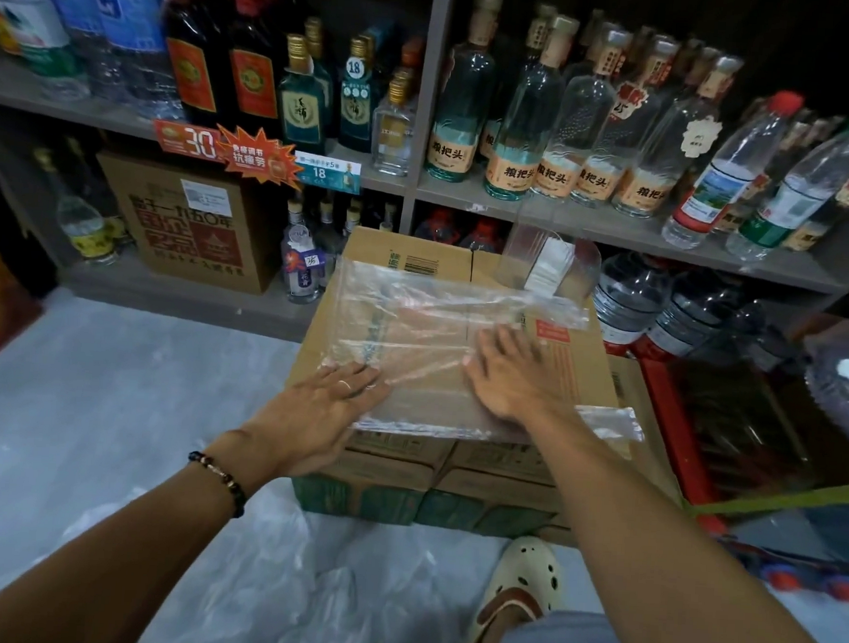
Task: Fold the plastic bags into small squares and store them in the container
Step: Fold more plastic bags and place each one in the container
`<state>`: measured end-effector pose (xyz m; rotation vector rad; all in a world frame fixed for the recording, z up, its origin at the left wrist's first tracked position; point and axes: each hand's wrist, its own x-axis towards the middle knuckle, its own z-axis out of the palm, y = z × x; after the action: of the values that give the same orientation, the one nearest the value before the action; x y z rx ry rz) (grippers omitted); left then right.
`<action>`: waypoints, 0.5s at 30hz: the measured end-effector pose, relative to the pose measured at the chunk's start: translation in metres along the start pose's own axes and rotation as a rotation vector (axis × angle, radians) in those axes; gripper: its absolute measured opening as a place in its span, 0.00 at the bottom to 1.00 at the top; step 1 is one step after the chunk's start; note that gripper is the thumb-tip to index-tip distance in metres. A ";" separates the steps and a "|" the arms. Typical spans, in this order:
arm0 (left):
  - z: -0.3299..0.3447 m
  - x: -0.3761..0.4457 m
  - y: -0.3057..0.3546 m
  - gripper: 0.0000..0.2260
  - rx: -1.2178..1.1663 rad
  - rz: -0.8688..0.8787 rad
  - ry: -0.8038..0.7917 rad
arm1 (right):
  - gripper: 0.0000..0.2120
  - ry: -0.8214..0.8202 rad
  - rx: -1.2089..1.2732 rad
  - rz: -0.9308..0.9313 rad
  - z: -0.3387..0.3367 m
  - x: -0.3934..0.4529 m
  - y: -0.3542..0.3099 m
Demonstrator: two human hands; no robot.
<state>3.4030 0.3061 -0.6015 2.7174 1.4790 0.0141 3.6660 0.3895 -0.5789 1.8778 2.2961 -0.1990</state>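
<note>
The job looked to be at an early stage. One clear plastic bag (427,331) lay spread flat on top of a cardboard box (573,375), not yet folded into a small square. The left hand (318,404) pressed down on the bag's near left corner with straight fingers, holding nothing. The right hand (503,376) lay flat on the bag's near right part, fingers spread, also gripping nothing. Both seemed to be smoothing the film before a first fold.

Beyond the right hand, at the far edge of the box, stood a clear plastic container (547,266) with what looked like some pale folded pieces inside, though its contents were hard to make out. Below the forearms, on the floor, lay a loose heap of more bags (268,575), so much seemed left to do.

The bag was thin, glossy and creased, with a stray strip reaching out past the right wrist. The box was stiff, matte brown card, printed, with square edges.
</note>
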 end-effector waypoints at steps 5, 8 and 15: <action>-0.022 0.006 0.019 0.26 -0.195 -0.073 -0.046 | 0.29 0.019 0.258 -0.107 -0.027 -0.049 -0.003; -0.037 0.008 0.027 0.21 -0.368 -0.125 -0.024 | 0.37 -0.057 0.218 -0.316 -0.029 -0.083 -0.026; -0.044 -0.008 0.011 0.37 -0.525 -0.185 -0.050 | 0.10 0.022 0.313 -0.258 -0.034 -0.094 -0.018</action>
<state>3.4063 0.2947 -0.5566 2.1484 1.4542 0.2824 3.6649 0.3028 -0.5256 1.7056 2.6463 -0.6051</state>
